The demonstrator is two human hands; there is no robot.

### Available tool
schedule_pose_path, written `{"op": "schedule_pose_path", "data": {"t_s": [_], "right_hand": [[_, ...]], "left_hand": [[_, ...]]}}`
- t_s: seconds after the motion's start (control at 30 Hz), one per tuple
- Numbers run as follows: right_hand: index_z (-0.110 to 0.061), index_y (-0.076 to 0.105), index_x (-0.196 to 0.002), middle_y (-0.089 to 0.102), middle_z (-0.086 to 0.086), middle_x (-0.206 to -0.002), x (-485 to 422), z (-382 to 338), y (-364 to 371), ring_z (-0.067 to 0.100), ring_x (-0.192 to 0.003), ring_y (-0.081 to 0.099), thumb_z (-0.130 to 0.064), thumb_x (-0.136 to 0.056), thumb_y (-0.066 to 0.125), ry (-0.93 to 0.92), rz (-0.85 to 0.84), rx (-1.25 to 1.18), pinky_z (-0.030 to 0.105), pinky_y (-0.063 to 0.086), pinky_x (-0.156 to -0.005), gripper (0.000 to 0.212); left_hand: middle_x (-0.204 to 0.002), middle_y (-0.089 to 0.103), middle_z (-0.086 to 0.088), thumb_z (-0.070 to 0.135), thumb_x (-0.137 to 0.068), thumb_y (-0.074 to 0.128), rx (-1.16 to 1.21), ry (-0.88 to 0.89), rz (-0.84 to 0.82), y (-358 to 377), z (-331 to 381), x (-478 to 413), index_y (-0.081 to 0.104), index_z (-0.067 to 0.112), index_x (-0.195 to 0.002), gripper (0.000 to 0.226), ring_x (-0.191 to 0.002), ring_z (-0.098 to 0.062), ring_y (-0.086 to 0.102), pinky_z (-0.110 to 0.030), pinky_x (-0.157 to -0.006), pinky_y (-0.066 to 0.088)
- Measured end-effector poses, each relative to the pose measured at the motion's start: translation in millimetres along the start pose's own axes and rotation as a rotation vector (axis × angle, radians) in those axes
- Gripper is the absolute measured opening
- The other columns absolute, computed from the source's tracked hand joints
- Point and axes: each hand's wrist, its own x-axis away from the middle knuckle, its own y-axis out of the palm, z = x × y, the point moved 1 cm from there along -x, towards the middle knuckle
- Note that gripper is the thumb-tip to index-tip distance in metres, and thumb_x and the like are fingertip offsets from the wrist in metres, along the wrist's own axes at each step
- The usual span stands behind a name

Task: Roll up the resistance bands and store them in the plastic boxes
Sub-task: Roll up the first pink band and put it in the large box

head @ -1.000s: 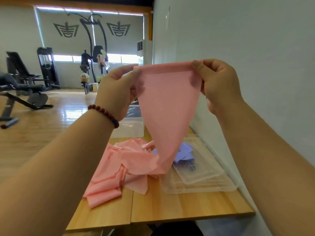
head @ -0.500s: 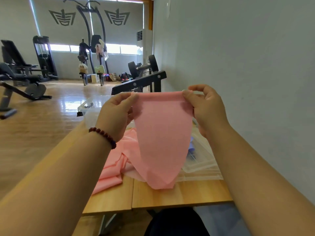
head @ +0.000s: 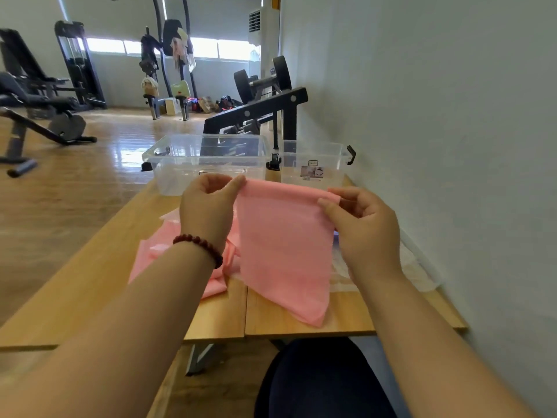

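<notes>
**A:** Which step is this?

**B:** Starting the roll. The left hand and right hand each pinch a top corner of the thin pink stretchy resistance band, holding it spread above the wooden table, where the rest lies bunched.

**A:** Next?

**B:** Probably turning that edge over tightly. The two clear plastic boxes stand just behind.

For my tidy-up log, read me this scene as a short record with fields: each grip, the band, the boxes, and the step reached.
Left grip: pinches the pink band by its top left corner
Right grip: pinches its top right corner
Band: hangs flat between both grips over the table, not yet rolled
Heap: more pink material lies bunched on the table
Boxes: left box and right box, clear, open, at the table's far end; no band seen inside
</notes>
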Motion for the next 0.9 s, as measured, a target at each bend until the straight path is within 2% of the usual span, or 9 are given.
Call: {"op": "schedule_pose_path", "data": {"t_s": [0.07, 0.17, 0.27, 0.37, 0.47, 0.57, 0.7, 0.83, 0.9], "right_hand": [[-0.032, 0.068, -0.09, 0.068, -0.015, -0.08, 13.1, 1.3, 2.3, 0.0, -0.078, 0.064, -0.021, -0.085, 0.075, -0.104, 0.061, 0.06, 0.017, 0.053, -0.069, 0.014], [-0.024, 0.069, -0.093, 0.062, -0.019, -0.079, 32.9, 0.6, 9.1, -0.001, -0.077, 0.059, -0.015, -0.086, 0.074, -0.37, 0.137, 0.171, 0.006, 0.045, -0.068, 0.012], [-0.006, 0.071, -0.092, 0.064, -0.004, -0.081, 49.1, 5.8, 21.1, 0.004, -0.077, 0.054, -0.013, -0.085, 0.073, -0.623, 0.192, 0.329, 0.005, 0.041, -0.072, 0.01], [-0.007, 0.071, -0.101, 0.067, 0.002, -0.087, 59.4, 12.7, 32.6, 0.01, -0.08, 0.058, -0.014, -0.087, 0.071, -0.692, 0.113, 0.368, 0.014, 0.047, -0.075, 0.015], [-0.012, 0.069, -0.115, 0.07, 0.001, -0.101, 64.3, 16.2, 36.8, 0.015, -0.092, 0.065, -0.03, -0.09, 0.067, -0.677, -0.021, 0.342, 0.028, 0.055, -0.081, 0.031], [-0.012, 0.069, -0.115, 0.07, -0.003, -0.1, 60.1, 11.9, 30.8, 0.008, -0.092, 0.064, -0.041, -0.087, 0.066, -0.582, -0.013, 0.266, 0.014, 0.05, -0.084, 0.04], [-0.028, 0.064, -0.116, 0.061, -0.019, -0.097, 30.8, 1.0, 19.9, 0.001, -0.091, 0.061, -0.047, -0.083, 0.067, -0.265, 0.009, 0.103, 0.003, 0.044, -0.077, 0.039], [-0.041, 0.048, -0.131, 0.053, -0.02, -0.129, -2.6, -8.2, 23.3, -0.02, -0.108, 0.047, -0.037, -0.088, 0.068, -0.114, -0.307, 0.079, -0.001, 0.04, -0.085, 0.047], [-0.039, 0.053, -0.128, 0.061, -0.017, -0.122, -12.1, -11.5, 25.8, -0.018, -0.101, 0.054, -0.027, -0.088, 0.071, -0.107, -0.462, 0.077, 0.001, 0.042, -0.083, 0.045]], "left_hand": [[-0.083, 0.065, 0.007, 0.035, -0.089, 0.069, -0.082, 0.068, 0.033, 0.6, 1.2, 13.9, 0.066, 0.019, -0.088, 0.016, -0.074, -0.003, 0.058, -0.018, -0.065, 0.046], [-0.077, 0.072, 0.001, 0.04, -0.089, 0.066, 0.012, -0.042, -0.13, 4.2, 0.8, 35.2, 0.07, 0.016, -0.082, 0.025, -0.073, -0.01, 0.068, -0.024, -0.066, 0.054], [-0.089, 0.076, -0.008, 0.034, -0.087, 0.07, 0.191, -0.203, -0.278, 8.1, 5.1, 44.6, 0.071, 0.006, -0.096, 0.029, -0.084, -0.017, 0.074, -0.03, -0.075, 0.059], [-0.083, 0.076, -0.01, 0.016, -0.088, 0.07, 0.373, -0.321, -0.323, 8.7, 11.5, 45.3, 0.066, 0.0, -0.104, 0.022, -0.079, -0.02, 0.074, -0.028, -0.068, 0.059], [-0.069, 0.074, -0.008, 0.002, -0.09, 0.064, 0.429, -0.386, -0.282, 6.0, 13.8, 39.7, 0.063, -0.001, -0.105, 0.015, -0.064, -0.017, 0.072, -0.025, -0.053, 0.056], [-0.079, 0.074, -0.007, 0.003, -0.089, 0.065, 0.274, -0.357, -0.265, -4.2, 11.1, 28.0, 0.067, 0.006, -0.106, 0.017, -0.064, -0.015, 0.071, -0.03, -0.057, 0.058], [-0.099, 0.073, -0.007, 0.011, -0.09, 0.065, -0.11, -0.258, -0.473, -21.6, 12.6, 19.9, 0.072, 0.024, -0.104, 0.02, -0.075, -0.017, 0.067, -0.035, -0.069, 0.059], [-0.079, 0.07, 0.013, 0.02, -0.091, 0.066, -0.467, -0.024, -0.673, -28.1, 24.8, 21.8, 0.07, 0.042, -0.091, 0.022, -0.069, -0.003, 0.062, -0.019, -0.062, 0.055], [-0.066, 0.067, 0.021, 0.024, -0.089, 0.068, -0.492, 0.031, -0.699, -28.7, 26.7, 21.6, 0.07, 0.04, -0.089, 0.016, -0.058, 0.006, 0.059, -0.009, -0.047, 0.044]]}}
